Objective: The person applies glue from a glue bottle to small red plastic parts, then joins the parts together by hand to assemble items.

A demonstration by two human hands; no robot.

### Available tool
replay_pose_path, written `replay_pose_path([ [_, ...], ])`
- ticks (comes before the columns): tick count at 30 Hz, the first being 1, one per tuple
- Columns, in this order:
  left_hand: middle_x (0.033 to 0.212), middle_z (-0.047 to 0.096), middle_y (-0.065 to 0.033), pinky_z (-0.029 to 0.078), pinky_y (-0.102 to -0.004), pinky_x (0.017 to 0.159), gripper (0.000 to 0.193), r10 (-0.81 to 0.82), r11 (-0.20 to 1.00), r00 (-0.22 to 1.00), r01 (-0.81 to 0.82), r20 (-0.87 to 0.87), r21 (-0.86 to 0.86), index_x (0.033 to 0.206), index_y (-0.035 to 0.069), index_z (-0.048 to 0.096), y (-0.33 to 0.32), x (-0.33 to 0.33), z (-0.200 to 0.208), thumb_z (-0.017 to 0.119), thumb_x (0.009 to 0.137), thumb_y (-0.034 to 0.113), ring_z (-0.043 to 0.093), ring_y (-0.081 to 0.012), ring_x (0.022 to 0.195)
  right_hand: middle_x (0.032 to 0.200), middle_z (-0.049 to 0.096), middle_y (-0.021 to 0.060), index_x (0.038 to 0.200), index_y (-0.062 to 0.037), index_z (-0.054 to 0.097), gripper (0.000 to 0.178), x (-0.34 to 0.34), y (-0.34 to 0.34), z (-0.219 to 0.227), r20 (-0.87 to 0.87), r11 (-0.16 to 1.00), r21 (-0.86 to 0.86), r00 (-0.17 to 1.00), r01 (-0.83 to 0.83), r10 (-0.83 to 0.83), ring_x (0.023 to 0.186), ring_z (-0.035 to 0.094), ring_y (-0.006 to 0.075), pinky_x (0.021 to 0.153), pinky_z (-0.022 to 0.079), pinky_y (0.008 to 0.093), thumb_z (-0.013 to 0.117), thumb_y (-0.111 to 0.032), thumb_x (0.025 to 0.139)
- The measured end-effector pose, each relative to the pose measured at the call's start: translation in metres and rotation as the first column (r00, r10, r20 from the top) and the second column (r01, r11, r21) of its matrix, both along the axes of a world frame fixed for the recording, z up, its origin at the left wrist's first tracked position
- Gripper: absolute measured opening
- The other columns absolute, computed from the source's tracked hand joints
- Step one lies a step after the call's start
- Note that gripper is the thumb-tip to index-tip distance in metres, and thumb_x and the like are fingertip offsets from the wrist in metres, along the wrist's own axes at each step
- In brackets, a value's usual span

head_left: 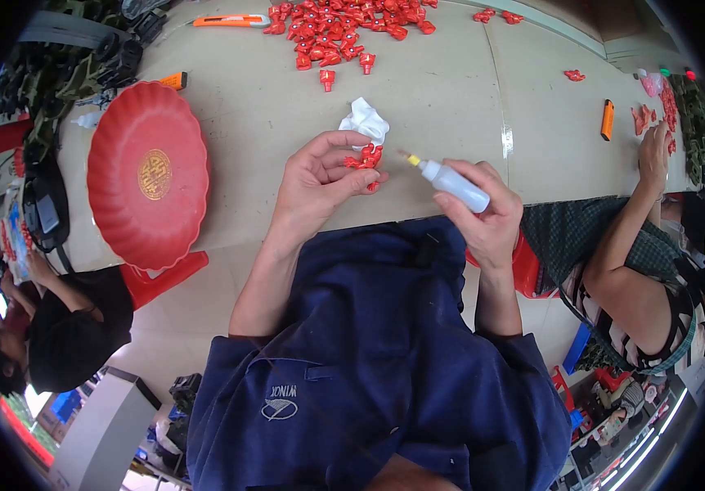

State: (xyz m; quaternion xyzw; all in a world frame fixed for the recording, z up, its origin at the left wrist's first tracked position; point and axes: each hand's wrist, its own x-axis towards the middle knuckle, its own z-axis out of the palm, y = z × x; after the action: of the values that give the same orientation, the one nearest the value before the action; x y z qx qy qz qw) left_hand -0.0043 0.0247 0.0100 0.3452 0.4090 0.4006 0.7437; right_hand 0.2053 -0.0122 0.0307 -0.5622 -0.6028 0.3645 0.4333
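Observation:
Between the fingers and thumb of my left hand (316, 180) is a small red plastic figure (364, 159); its exact shape is partly covered by the fingers. My right hand (487, 209) grips a translucent squeeze bottle (457, 186) with a yellow collar and a narrow tip. The bottle is tilted, its tip pointing up and left toward the red figure, a short gap apart from it. Just beyond my left fingers lies a crumpled white tissue (365, 121). A heap of similar red pieces (332, 33) covers the far middle of the table, with two single pieces nearer me.
A large red scalloped tray (152, 221) sits at the left of the table (442, 90). An orange utility knife (230, 20) lies at the far left, and an orange object (608, 120) at the right. Co-workers sit on both sides; one's hand (655, 155) touches red pieces at right.

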Motion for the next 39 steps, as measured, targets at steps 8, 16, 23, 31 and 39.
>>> replay_pose_path([
  [8, 0.1, 0.061, -0.0098, 0.051, -0.0233, 0.073, 0.033, -0.01, 0.999, 0.999, 0.012, -0.047, 0.05, 0.111, -0.002, 0.052, -0.003, 0.001, -0.005, 0.06, 0.079, -0.005, 0.062, -0.0169, 0.087, 0.088, 0.061, 0.0047, 0.1, -0.0035, 0.061, 0.028, 0.006, 0.035, -0.022, -0.045, 0.992, 0.002, 0.991, 0.123, -0.122, 0.083, 0.055, 0.0122, 0.076, 0.042, 0.0253, 0.067, -0.006, 0.073],
  [16, 0.101, 0.061, -0.0096, 0.051, -0.0235, 0.076, 0.035, 0.02, 0.997, 0.998, -0.015, -0.056, 0.076, 0.111, -0.002, 0.054, -0.008, 0.0, -0.004, 0.061, 0.077, -0.007, 0.06, -0.0125, 0.089, 0.092, 0.062, 0.0056, 0.103, -0.004, 0.057, 0.033, 0.001, 0.05, -0.035, 0.001, 0.971, 0.133, 0.98, 0.196, -0.198, 0.08, 0.055, 0.0146, 0.075, 0.041, 0.0256, 0.067, -0.006, 0.072],
  [23, 0.093, 0.063, -0.0104, 0.051, -0.0238, 0.076, 0.029, 0.1, 0.992, 0.989, -0.091, -0.109, 0.091, 0.101, -0.004, 0.054, -0.022, -0.008, -0.007, 0.064, 0.074, -0.008, 0.061, -0.0124, 0.084, 0.088, 0.061, 0.0101, 0.092, -0.0013, 0.06, 0.017, -0.022, 0.018, -0.022, 0.075, 0.955, 0.278, 0.99, 0.098, -0.124, 0.071, 0.057, 0.0167, 0.06, 0.044, 0.0249, 0.063, 0.002, 0.075],
  [31, 0.09, 0.064, -0.0114, 0.051, -0.0239, 0.073, 0.026, 0.171, 0.982, 0.984, -0.166, -0.045, 0.089, 0.102, -0.005, 0.056, -0.03, -0.019, -0.008, 0.062, 0.077, -0.006, 0.062, -0.0139, 0.081, 0.077, 0.061, 0.0034, 0.097, 0.0, 0.063, 0.017, -0.048, 0.037, -0.005, -0.423, 0.921, -0.299, 0.9, -0.252, 0.109, 0.058, 0.049, 0.006, 0.049, 0.037, 0.0196, 0.056, -0.01, 0.086],
  [39, 0.088, 0.065, -0.011, 0.052, -0.0237, 0.071, 0.023, 0.16, 0.98, 0.985, -0.151, -0.061, 0.127, 0.101, -0.005, 0.058, -0.028, -0.02, -0.015, 0.06, 0.078, -0.007, 0.063, -0.0132, 0.078, 0.075, 0.06, 0.0021, 0.102, -0.0018, 0.064, 0.02, -0.045, 0.026, -0.015, -0.536, 0.844, -0.37, 0.831, -0.389, 0.148, 0.059, 0.05, 0.0052, 0.049, 0.037, 0.0188, 0.057, -0.011, 0.086],
])
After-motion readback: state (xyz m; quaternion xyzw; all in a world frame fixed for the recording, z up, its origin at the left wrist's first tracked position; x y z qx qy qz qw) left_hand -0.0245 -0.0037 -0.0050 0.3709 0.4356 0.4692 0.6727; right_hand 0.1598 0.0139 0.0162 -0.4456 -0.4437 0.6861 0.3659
